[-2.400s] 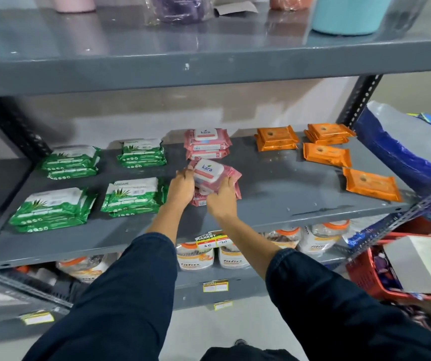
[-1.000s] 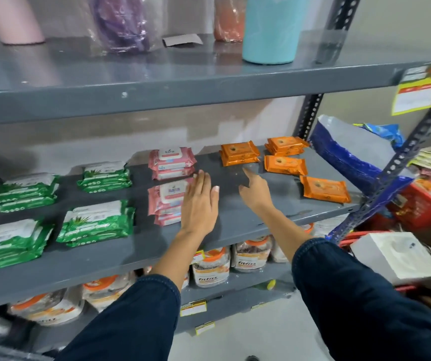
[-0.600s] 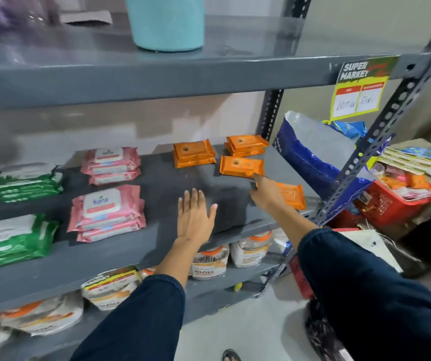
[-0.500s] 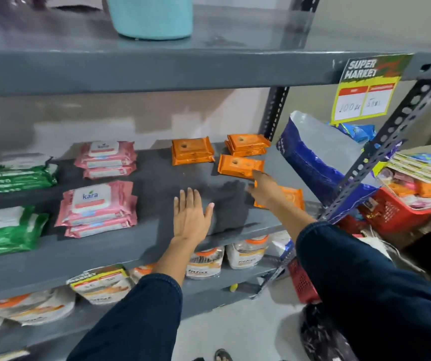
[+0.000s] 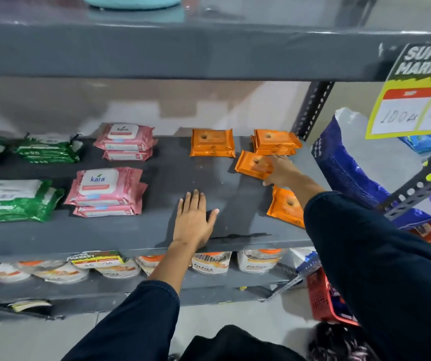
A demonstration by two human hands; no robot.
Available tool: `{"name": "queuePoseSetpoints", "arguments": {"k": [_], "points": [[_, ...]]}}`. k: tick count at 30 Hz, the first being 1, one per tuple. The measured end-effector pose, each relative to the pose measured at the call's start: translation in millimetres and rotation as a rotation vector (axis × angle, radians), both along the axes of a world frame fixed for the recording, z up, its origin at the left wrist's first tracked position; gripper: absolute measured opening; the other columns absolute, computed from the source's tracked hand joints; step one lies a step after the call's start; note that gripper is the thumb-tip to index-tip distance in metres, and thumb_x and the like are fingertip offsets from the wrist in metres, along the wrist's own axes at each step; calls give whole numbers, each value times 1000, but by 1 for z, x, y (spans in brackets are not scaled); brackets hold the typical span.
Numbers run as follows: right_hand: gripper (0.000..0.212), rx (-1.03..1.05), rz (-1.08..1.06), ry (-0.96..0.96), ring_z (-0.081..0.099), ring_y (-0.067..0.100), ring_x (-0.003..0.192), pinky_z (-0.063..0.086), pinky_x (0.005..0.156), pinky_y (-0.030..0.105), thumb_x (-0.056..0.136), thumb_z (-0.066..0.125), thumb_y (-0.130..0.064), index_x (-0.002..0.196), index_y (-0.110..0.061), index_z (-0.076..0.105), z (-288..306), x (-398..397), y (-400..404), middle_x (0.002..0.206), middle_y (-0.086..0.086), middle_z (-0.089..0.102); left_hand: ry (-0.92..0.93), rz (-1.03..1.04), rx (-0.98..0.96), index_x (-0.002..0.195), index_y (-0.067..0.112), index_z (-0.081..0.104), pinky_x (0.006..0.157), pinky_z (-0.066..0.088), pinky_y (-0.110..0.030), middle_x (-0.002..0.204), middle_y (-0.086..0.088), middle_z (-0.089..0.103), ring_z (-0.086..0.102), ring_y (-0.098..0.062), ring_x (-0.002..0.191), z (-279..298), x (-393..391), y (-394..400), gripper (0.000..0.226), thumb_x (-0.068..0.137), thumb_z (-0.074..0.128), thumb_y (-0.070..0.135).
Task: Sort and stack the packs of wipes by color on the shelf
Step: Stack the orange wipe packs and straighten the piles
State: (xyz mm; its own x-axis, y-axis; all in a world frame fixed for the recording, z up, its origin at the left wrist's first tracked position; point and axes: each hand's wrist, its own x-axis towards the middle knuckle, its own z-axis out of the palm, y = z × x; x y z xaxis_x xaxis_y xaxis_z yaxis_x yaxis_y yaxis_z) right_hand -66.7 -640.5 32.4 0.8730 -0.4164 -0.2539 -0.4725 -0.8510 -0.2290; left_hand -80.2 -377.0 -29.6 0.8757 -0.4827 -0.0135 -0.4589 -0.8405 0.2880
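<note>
Right hand (image 5: 281, 171) closed on the loose orange pack (image 5: 253, 164), far right of the shelf (image 5: 131, 230), just near of a two-high orange stack (image 5: 275, 142). Left hand (image 5: 193, 222) lay flat, fingers spread, on bare shelf.

Glossy plastic wipe packs (image 5: 211, 143) on smooth, probably metal shelf (image 5: 120, 230)

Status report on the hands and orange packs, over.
Left hand flat on shelf, empty. Right hand on loose orange pack. Another single under forearm.
</note>
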Motion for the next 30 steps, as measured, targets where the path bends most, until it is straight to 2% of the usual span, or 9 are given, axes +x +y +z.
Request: {"name": "queuePoseSetpoints", "arguments": {"k": [2,4,5,6,11,16,19,22,30], "points": [[96,1,-14,44,22,35,144,36,109,47,71,76,-15,149,-9,21,3,4,1,156,13,24,-5,-3,2,147,8,17,121,4,-39,158,-10,16,8,-26,147,0,0,0,63,98,23,46],[84,27,-31,62,45,36,129,51,83,42,70,72,-10,143,-14,32,6,6,3,144,16,42,-7,-5,1,147,8,17,121,4,-39,157,-10,16,8,-26,147,0,1,1,62,98,23,45],[77,27,-21,61,52,35,119,49,73,36,70,70,-8,140,-17,38,7,6,4,135,16,49,-6,-5,-7,147,8,17,121,3,-38,157,-10,17,8,-26,147,0,0,1,62,98,23,45],[72,11,-9,52,55,34,114,46,69,33,72,69,-7,138,-20,43,7,7,4,130,16,52,-5,-4,-19,147,8,17,121,3,-38,157,-10,17,8,-26,147,0,0,1,62,98,24,45],[67,-64,19,-51,41,36,125,45,94,41,75,71,-20,135,-11,44,8,3,12,133,17,43,17,-7,-49,147,8,18,121,2,-37,158,-9,16,7,-25,147,2,0,2,62,98,25,45],[83,47,137,-60,37,28,135,43,93,32,75,71,-19,147,-16,31,13,-2,39,149,10,34,44,25,-127,146,6,19,121,5,-35,156,-11,20,11,-25,146,4,0,12,63,97,29,45],[85,103,221,-52,35,28,138,40,103,34,76,73,-15,148,-13,29,11,-5,65,153,11,30,51,28,-117,147,6,17,120,4,-34,157,-11,18,9,-24,147,4,-2,26,65,97,28,46],[84,109,276,-24,36,28,137,39,104,34,77,73,-16,149,-14,28,8,-7,93,152,11,30,45,-1,-97,147,6,16,120,3,-34,157,-11,17,8,-24,147,4,-4,44,66,97,27,47],[83,103,186,-7,36,28,137,45,98,34,78,68,-7,150,-14,25,3,-14,124,155,8,26,71,-139,-13,148,6,8,119,-1,-31,159,-10,7,2,-22,147,6,-3,74,71,96,24,51]]}}
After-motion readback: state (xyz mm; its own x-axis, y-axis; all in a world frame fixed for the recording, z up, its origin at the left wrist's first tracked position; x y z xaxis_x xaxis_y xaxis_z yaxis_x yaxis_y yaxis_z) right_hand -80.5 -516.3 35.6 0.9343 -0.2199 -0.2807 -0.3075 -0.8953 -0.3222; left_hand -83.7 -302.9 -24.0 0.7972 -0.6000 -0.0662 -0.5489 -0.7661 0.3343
